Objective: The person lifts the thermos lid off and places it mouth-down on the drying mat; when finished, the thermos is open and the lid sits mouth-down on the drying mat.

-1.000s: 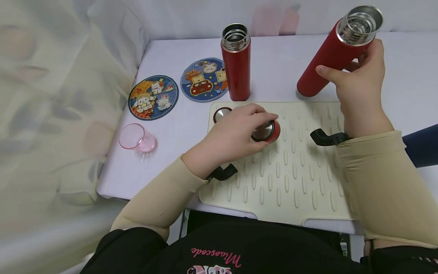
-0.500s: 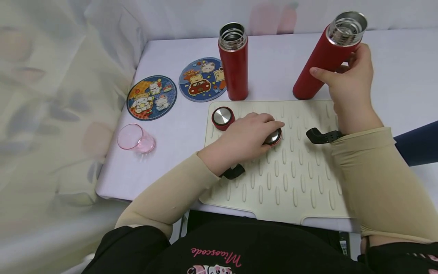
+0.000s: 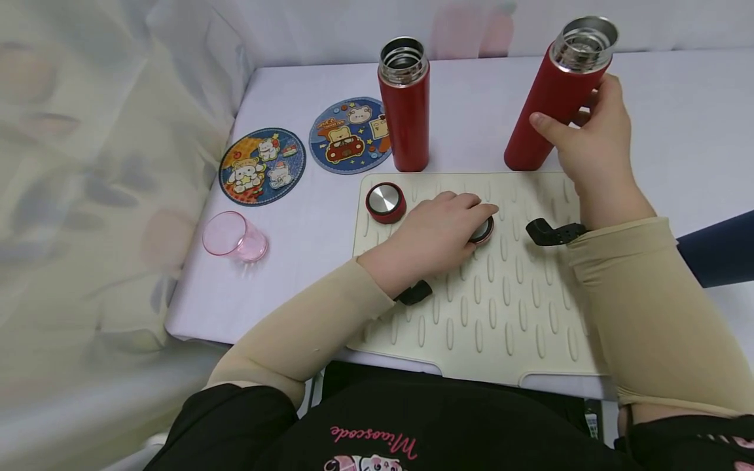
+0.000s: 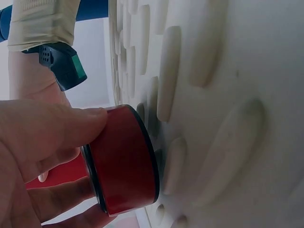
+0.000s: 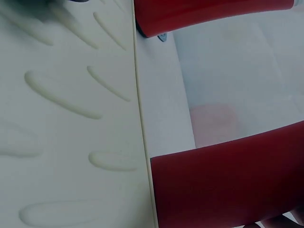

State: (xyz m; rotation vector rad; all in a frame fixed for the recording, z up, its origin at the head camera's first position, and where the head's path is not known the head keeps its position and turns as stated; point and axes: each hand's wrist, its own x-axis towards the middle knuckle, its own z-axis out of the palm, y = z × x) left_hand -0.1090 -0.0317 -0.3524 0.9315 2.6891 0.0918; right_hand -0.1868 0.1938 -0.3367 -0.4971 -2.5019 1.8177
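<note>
In the head view my left hand [image 3: 438, 235] grips a red bottle cap [image 4: 124, 161] with a steel top, low over the cream ribbed mat [image 3: 501, 314]. Thumb and fingers pinch the cap's sides in the left wrist view, its lower rim close at the mat's ribs. My right hand [image 3: 601, 154] holds an uncapped red thermos flask [image 3: 542, 108] that leans to the right, its base by the mat's back edge. Another uncapped red thermos [image 3: 404, 124] stands upright behind the mat. A second red cap [image 3: 385, 202] sits on the mat's back left corner.
Two round cartoon coasters [image 3: 262, 167] lie at the left back, one partly behind the upright thermos. A clear pink glass [image 3: 235, 239] stands near the table's left edge. A dark blue cylindrical object [image 3: 718, 248] shows beyond the right forearm.
The left hand has moved right and lowered the cap toward the mat, uncovering the other cap. The right hand has shifted left with its thermos, which leans less.
</note>
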